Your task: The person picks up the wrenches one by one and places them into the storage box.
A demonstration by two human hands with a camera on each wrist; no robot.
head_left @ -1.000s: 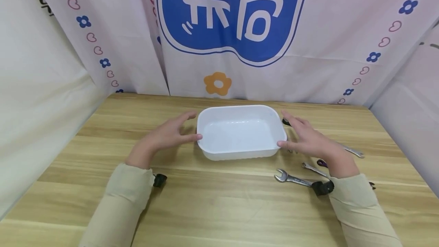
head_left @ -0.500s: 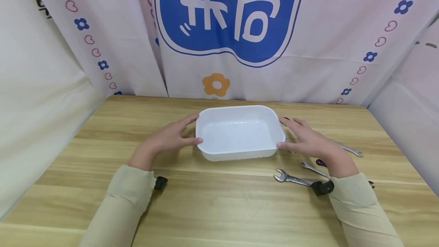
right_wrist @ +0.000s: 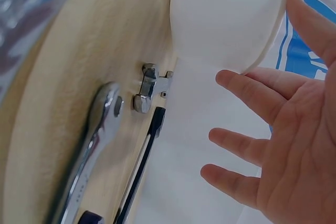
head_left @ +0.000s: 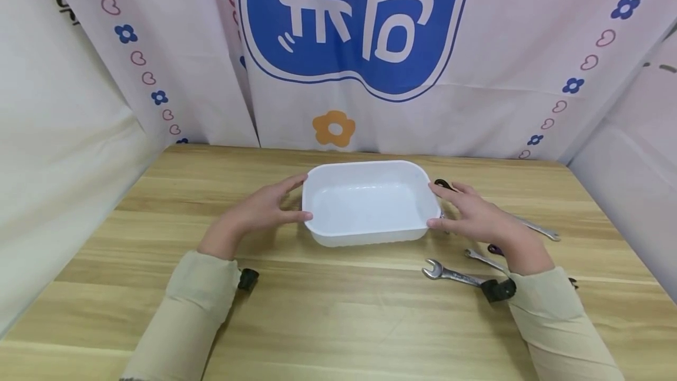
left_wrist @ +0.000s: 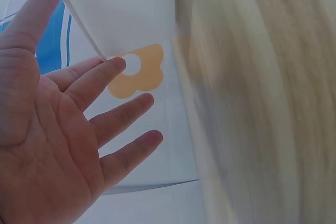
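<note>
A white rectangular plastic tub (head_left: 370,204) sits near the back middle of the table, and nothing shows inside it. At its left end is my left hand (head_left: 259,210), thumb and forefinger touching the rim near the two corners. My right hand (head_left: 476,213) touches the right end in the same way. In both wrist views the fingers are fairly straight and spread, with thumb and foremost fingers against the tub's edge (left_wrist: 121,9). Whether the tub is slightly raised, I cannot tell.
Right of the tub lie several wrenches: an open-end wrench (head_left: 452,273), a smaller wrench (head_left: 483,258), and another wrench (head_left: 539,229) behind the right arm. A black tool end (head_left: 443,183) shows behind the right hand. A printed cloth (head_left: 211,75) hangs behind the wooden table (head_left: 338,322).
My left hand's fingers have come in against the tub's left end. The right fingers have closed up to its right end. The tub has barely moved.
</note>
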